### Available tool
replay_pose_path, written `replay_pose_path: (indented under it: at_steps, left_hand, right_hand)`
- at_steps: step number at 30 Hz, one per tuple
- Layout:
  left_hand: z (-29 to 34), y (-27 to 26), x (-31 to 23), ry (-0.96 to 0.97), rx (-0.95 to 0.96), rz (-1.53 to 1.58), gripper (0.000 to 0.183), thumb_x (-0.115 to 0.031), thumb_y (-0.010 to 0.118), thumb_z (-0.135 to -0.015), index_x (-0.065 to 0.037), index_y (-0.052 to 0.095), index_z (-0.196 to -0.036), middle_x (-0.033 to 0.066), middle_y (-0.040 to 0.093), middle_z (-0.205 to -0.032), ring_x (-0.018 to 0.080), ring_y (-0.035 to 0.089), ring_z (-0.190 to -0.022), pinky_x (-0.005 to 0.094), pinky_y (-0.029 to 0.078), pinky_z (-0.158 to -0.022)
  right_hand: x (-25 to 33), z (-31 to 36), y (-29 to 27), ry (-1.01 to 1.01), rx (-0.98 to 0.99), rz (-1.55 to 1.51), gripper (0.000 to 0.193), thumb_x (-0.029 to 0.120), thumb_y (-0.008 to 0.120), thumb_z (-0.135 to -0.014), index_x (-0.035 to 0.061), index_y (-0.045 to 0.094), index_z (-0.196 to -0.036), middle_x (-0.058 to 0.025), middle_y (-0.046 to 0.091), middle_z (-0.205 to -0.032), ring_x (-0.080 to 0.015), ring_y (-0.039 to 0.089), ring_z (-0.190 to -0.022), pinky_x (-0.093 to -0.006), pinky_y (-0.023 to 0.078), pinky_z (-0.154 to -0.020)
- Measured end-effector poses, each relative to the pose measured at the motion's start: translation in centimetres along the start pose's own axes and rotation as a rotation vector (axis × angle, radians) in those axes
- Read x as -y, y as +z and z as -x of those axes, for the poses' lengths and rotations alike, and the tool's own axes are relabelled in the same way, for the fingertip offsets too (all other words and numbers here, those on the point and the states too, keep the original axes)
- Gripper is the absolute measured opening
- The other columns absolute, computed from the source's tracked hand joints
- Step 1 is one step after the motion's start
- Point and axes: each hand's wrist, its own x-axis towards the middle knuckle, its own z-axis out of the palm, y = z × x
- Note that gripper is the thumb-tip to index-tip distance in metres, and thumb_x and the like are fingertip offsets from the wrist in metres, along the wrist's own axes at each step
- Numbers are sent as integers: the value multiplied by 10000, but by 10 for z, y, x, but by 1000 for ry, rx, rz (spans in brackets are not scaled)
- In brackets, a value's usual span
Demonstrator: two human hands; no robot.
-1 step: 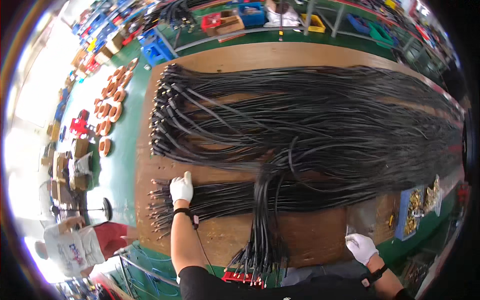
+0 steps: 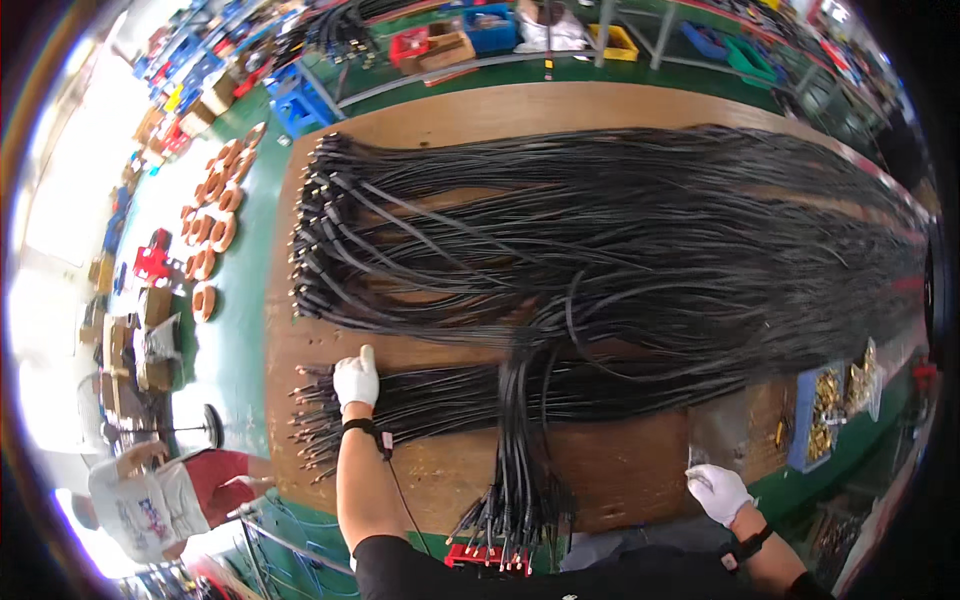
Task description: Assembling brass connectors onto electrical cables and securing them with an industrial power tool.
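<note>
My left hand, in a white glove, is closed over the near bundle of black cables, just behind their bare copper-coloured ends. Its thumb points away from me, and the other fingers are partly hidden among the cables. At the table's near edge, to the right, my gloved right hand has its fingers curled together. Whatever it may hold is too small to make out. Beside its fingertips lies a greyish see-through sheet.
A larger spread of black cables covers the brown table. Another bunch hangs toward the near edge. A blue bin of brass-coloured parts stands at right. A person is at lower left; brown coils lie on the floor.
The whole view has shifted slightly, so things sit a little further left. Both hands keep their places on the cables and at the table edge.
</note>
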Motion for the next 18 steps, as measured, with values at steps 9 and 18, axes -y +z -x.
replay_pose_path:
  at_steps: [9,18]
  left_hand:
    - [59,-133,-370,1202,49,814,397,-208,798,-817,-89,720,-1187,111,696,-1033,357,676,-982,484,553,-904]
    - [85,-98,-481,1004,-35,558,59,-199,642,-975,-151,675,-981,94,649,-724,346,694,-666,494,560,-622]
  right_hand:
    - [1,10,-2,41,58,42,353,351,665,-1018,90,741,-1243,-165,776,-1156,-350,752,-1058,-418,587,-919]
    - [-41,52,-14,102,-73,29,362,360,668,-1015,88,742,-1243,-164,780,-1144,-342,755,-1049,-417,588,-934]
